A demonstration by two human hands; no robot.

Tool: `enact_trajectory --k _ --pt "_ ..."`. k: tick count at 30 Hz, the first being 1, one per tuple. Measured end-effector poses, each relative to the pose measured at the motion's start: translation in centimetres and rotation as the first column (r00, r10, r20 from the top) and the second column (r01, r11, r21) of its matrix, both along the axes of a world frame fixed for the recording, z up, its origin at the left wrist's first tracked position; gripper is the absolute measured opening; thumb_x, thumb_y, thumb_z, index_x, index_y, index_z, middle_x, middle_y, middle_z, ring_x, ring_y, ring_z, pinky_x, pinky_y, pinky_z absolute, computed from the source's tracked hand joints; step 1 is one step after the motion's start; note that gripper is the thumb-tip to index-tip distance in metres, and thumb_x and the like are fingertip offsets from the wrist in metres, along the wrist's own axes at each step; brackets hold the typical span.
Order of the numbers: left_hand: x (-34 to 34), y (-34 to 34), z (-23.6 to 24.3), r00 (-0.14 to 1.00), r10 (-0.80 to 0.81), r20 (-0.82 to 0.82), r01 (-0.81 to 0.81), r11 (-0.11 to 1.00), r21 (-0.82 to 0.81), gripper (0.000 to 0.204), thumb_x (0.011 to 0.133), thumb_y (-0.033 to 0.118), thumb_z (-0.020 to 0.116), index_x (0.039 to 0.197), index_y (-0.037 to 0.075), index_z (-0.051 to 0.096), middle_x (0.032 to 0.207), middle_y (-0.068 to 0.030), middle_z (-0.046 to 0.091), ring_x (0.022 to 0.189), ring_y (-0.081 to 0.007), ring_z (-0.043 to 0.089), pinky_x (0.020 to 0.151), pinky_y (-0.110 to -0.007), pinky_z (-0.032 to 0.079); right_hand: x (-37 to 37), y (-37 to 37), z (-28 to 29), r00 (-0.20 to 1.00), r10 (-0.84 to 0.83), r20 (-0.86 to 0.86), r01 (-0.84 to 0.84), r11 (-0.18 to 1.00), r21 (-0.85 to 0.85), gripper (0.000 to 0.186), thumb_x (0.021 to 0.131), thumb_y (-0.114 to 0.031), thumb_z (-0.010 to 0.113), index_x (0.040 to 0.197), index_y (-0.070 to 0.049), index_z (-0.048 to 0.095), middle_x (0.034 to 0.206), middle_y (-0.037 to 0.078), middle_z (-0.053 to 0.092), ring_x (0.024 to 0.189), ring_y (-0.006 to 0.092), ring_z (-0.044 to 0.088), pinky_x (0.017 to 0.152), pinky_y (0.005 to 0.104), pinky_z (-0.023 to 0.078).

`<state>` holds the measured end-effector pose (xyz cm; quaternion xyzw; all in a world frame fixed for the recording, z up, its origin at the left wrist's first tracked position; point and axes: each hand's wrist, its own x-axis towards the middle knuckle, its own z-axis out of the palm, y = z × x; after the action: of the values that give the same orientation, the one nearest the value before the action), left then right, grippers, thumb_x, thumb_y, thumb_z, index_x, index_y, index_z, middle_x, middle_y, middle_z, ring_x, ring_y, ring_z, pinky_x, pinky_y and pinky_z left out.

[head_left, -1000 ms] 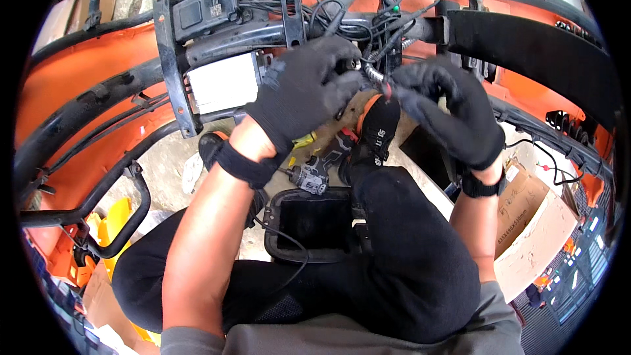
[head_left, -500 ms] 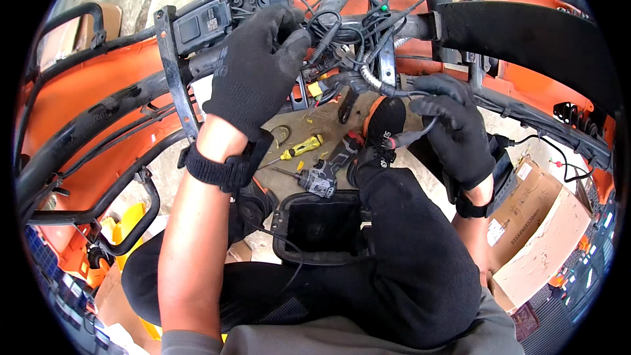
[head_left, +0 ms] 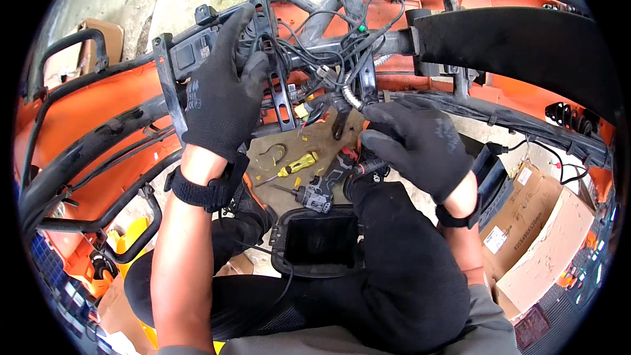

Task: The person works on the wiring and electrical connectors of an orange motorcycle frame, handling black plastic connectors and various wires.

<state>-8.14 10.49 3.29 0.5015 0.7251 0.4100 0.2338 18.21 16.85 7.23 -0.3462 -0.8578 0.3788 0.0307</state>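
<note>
My left hand (head_left: 227, 89), in a black glove, lies over the edge of a black control box (head_left: 190, 49) on the frame. Its fingers stretch upward with the thumb apart; what the fingertips touch is partly hidden. Beside it, a tangle of thin black cables (head_left: 309, 49) loops over the bars and a slotted metal bracket (head_left: 282, 108). My right hand (head_left: 420, 144), also gloved, is curled closed on a black cable, mostly hidden by the fingers. A dark plug end with a reddish ring (head_left: 368, 167) hangs below it. A silver corrugated sleeve (head_left: 350, 96) runs near those fingers.
A dark tubular frame (head_left: 85, 128) with orange panels (head_left: 112, 79) curves across. Below lie a yellow screwdriver (head_left: 296, 164), a cordless driver (head_left: 319, 190) and an open black bin (head_left: 279, 250). A cardboard box (head_left: 526, 223) stands right; a wide black curved panel (head_left: 506, 43) spans upper right.
My left hand has shifted slightly left and its fingers have straightened. My right hand has moved left and lower, with the cable's plug end shifting down and left. The view has shifted slightly.
</note>
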Motion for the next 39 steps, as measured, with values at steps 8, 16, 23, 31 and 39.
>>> enact_trajectory --k 8,16,23,31,39 --pt "-3.9 0.5 -0.9 0.810 -0.073 -0.582 0.126 0.991 0.051 0.033 0.086 0.008 0.062 0.119 0.015 0.064 0.095 -0.0180 0.063 0.089 -0.0393 0.062 0.079 -0.045 0.050 -0.8 -1.5 -1.5 0.998 0.001 -0.064 0.022 0.933 0.359 0.039 0.078 -0.014 0.073 0.116 -0.009 0.064 0.087 0.010 0.064 0.087 0.0294 0.061 0.079 0.0410 0.046" --pt "-2.2 1.2 -1.1 0.796 -0.112 -0.595 0.121 0.992 -0.025 0.015 0.085 0.008 0.062 0.099 0.007 0.056 0.094 -0.0157 0.059 0.086 -0.0378 0.061 0.074 -0.046 0.048 -0.3 -1.3 -2.7 0.992 0.010 -0.124 0.026 0.958 0.285 0.041 0.080 -0.019 0.070 0.120 -0.011 0.062 0.093 0.009 0.063 0.088 0.0309 0.060 0.080 0.0420 0.045" --pt "-0.5 -0.5 -0.9 0.866 -0.318 -0.387 0.333 0.942 -0.029 0.015 0.080 0.008 0.068 0.092 0.004 0.060 0.089 -0.0125 0.059 0.084 -0.0309 0.060 0.075 -0.039 0.048 -1.9 -1.6 -3.1 0.997 0.075 0.019 -0.076 0.903 0.423 0.035 0.078 -0.018 0.068 0.112 -0.014 0.064 0.101 0.005 0.063 0.093 0.0278 0.059 0.080 0.0408 0.045" --pt "-2.4 0.2 -0.5 0.751 -0.555 -0.358 0.557 0.823 -0.110 0.030 0.076 0.009 0.072 0.104 0.007 0.064 0.093 -0.0109 0.056 0.088 -0.0295 0.058 0.077 -0.039 0.048 -4.7 -1.6 -4.2 0.973 0.219 0.078 -0.221 0.774 0.593 0.047 0.074 -0.013 0.067 0.120 -0.016 0.061 0.119 0.003 0.060 0.100 0.0258 0.054 0.084 0.0406 0.046" --pt "-2.7 -0.1 -0.6 0.705 -0.600 -0.378 0.603 0.788 -0.127 0.044 0.077 0.010 0.072 0.120 0.016 0.065 0.094 -0.0102 0.053 0.090 -0.0304 0.055 0.079 -0.040 0.047 -5.3 -1.3 -4.0 0.959 0.270 0.091 -0.281 0.838 0.467 0.038 0.071 -0.008 0.068 0.108 -0.016 0.068 0.110 0.004 0.062 0.096 0.0293 0.053 0.085 0.0421 0.045"
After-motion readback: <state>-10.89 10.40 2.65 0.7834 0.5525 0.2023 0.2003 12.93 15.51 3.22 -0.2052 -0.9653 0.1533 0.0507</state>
